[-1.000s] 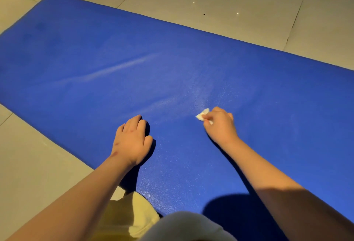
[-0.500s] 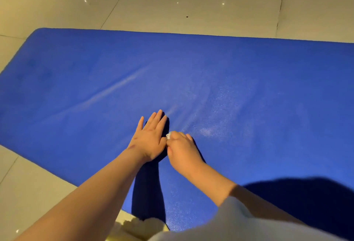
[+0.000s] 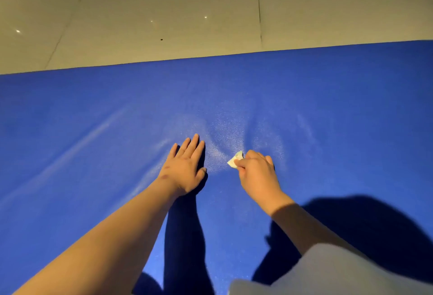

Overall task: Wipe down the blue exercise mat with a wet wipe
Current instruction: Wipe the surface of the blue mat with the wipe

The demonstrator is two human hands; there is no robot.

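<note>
The blue exercise mat (image 3: 93,111) fills most of the view, lying flat on the floor. My left hand (image 3: 185,168) presses flat on the mat near its middle, fingers straight and pointing away from me. Just to its right, my right hand (image 3: 257,175) holds a small crumpled white wet wipe (image 3: 235,160) against the mat, fingers curled round it. A corner of the wipe sticks out on the hand's left side. Faint shiny streaks and shallow creases mark the mat around both hands.
A pale tiled floor (image 3: 164,13) runs beyond the mat's far edge, with a small dark speck (image 3: 161,39) on it. My grey sleeve (image 3: 328,273) shows at the bottom right. Dark shadows of my arms fall on the near part of the mat.
The view has turned, so the mat's far edge lies almost level. My right hand slid left to my left hand, then back right with the wipe. My left hand's curled fingers straightened out flat.
</note>
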